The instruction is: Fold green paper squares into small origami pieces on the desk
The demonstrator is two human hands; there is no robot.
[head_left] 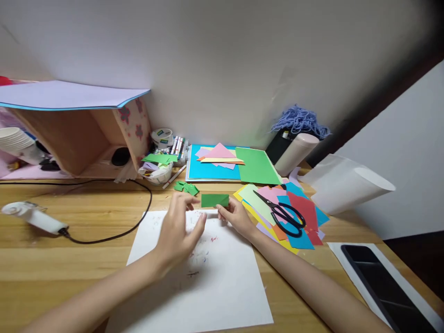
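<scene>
A small green paper rectangle [212,200] is pinched at its right end by my right hand [234,215]. It is held above the top edge of a white sheet [222,286] that carries faint coloured marks. Just left of the green paper, my left hand [180,226] holds nothing; its thumb and fingers are apart. Small folded green paper pieces [186,187] lie on the table beyond my left hand.
Black-handled scissors [282,215] rest on coloured paper scraps [305,203] at right. A phone [385,286] lies front right. At left are a hot glue gun [33,217] with a black cord and an open box [79,138]. Coloured sheets [258,166] are stacked behind.
</scene>
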